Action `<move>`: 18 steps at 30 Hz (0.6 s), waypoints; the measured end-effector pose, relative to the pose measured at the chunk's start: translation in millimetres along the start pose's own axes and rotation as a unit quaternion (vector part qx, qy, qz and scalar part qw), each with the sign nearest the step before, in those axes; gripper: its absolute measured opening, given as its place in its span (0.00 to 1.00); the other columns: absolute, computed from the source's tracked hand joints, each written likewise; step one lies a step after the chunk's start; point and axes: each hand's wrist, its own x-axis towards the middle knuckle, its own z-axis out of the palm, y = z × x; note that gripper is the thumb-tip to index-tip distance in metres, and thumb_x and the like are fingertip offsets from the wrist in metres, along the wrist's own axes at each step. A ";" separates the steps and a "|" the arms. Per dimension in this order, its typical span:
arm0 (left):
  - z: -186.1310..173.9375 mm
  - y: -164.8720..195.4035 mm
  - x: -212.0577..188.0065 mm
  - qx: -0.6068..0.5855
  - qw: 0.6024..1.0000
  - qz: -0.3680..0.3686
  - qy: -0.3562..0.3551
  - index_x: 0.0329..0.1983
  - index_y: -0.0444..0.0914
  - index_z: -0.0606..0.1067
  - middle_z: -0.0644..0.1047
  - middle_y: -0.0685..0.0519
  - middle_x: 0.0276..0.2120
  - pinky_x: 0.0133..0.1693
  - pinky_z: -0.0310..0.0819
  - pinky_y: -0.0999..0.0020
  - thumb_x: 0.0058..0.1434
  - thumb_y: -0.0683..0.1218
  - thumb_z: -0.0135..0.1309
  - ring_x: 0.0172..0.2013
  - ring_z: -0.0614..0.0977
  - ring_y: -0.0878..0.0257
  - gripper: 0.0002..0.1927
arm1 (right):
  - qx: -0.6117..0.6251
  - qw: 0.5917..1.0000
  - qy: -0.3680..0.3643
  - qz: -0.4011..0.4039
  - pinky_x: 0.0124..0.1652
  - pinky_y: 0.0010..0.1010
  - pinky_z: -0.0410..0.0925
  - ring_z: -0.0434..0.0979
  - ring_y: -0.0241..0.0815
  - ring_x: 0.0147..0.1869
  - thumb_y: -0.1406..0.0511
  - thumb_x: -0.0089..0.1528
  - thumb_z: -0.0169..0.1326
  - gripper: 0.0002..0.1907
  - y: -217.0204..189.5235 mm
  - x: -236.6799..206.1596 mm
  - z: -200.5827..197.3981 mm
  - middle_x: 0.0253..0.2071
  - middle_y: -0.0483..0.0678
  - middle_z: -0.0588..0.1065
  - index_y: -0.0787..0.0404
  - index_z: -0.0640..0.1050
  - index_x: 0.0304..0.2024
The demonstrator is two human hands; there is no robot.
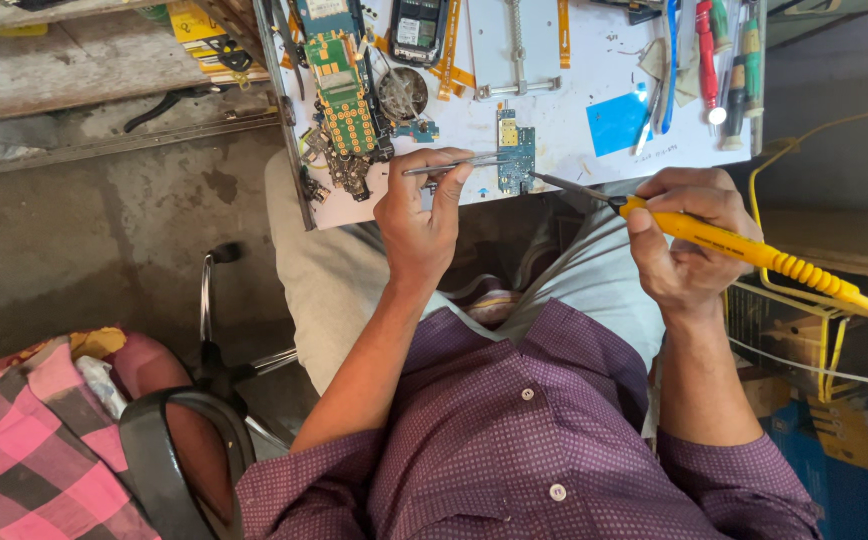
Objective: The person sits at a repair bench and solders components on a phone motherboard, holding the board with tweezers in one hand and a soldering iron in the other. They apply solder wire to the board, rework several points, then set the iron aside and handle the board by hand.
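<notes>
Thin metal tweezers [454, 165] are pinched by the left hand [419, 215] (frame centre); a yellow-handled soldering iron [744, 250] is gripped by the right hand [684, 245], tip at a small blue circuit board [516, 150].

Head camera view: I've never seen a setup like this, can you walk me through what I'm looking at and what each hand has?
This one picture comes from a camera on the person's head, looking down past a purple shirt at their own bare hands. The left hand pinches metal tweezers, their tips at a small blue circuit board. The right hand grips a yellow soldering iron, its tip touching the same board. The white work tray also carries a green circuit board, orange flex strips and screwdrivers.
</notes>
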 end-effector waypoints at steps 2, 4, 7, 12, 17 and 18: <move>0.0 -0.1 0.3 0.000 1.000 0.000 0.000 0.49 0.34 0.69 0.83 0.48 0.45 0.49 0.80 0.71 0.71 0.39 0.59 0.44 0.84 0.64 0.10 | 0.005 1.000 0.000 -0.003 0.44 0.25 0.72 0.80 0.42 0.43 0.65 0.71 0.65 0.14 0.5 0.7 0.3 0.42 0.55 0.78 0.64 0.73 0.48; -0.4 -0.2 0.6 0.001 1.000 -0.003 -0.001 0.49 0.34 0.69 0.83 0.48 0.45 0.48 0.80 0.71 0.71 0.39 0.59 0.44 0.85 0.65 0.10 | 0.009 1.000 0.000 -0.006 0.44 0.25 0.72 0.80 0.42 0.43 0.65 0.71 0.65 0.14 0.8 1.4 0.6 0.42 0.55 0.77 0.64 0.73 0.48; 0.5 -0.3 0.8 -0.005 1.000 -0.004 0.000 0.49 0.34 0.69 0.83 0.48 0.45 0.49 0.79 0.71 0.71 0.39 0.59 0.44 0.84 0.65 0.10 | 0.009 1.000 -0.002 -0.003 0.43 0.25 0.71 0.80 0.42 0.43 0.66 0.71 0.65 0.13 0.4 1.8 0.6 0.42 0.55 0.77 0.64 0.73 0.48; -0.1 1.6 -0.8 0.002 1.000 -0.010 0.000 0.49 0.34 0.70 0.83 0.48 0.44 0.48 0.79 0.71 0.70 0.39 0.59 0.43 0.84 0.65 0.10 | -0.008 1.000 -0.009 -0.002 0.43 0.25 0.71 0.80 0.42 0.43 0.66 0.71 0.65 0.13 -1.0 2.2 -0.9 0.43 0.55 0.77 0.64 0.73 0.48; 0.0 2.4 0.6 0.009 1.000 -0.009 0.002 0.49 0.34 0.70 0.83 0.48 0.44 0.48 0.80 0.71 0.70 0.39 0.59 0.43 0.84 0.65 0.10 | 0.006 1.000 -0.010 0.000 0.43 0.25 0.72 0.80 0.41 0.43 0.66 0.71 0.65 0.13 -1.3 3.4 -0.3 0.43 0.55 0.77 0.64 0.73 0.48; 0.2 2.3 0.9 0.008 1.000 -0.007 0.002 0.49 0.34 0.70 0.83 0.48 0.44 0.48 0.80 0.71 0.70 0.38 0.59 0.43 0.84 0.65 0.10 | 0.006 1.000 -0.010 -0.001 0.43 0.25 0.72 0.80 0.41 0.43 0.66 0.71 0.65 0.13 -1.5 3.6 -0.3 0.44 0.55 0.77 0.64 0.73 0.48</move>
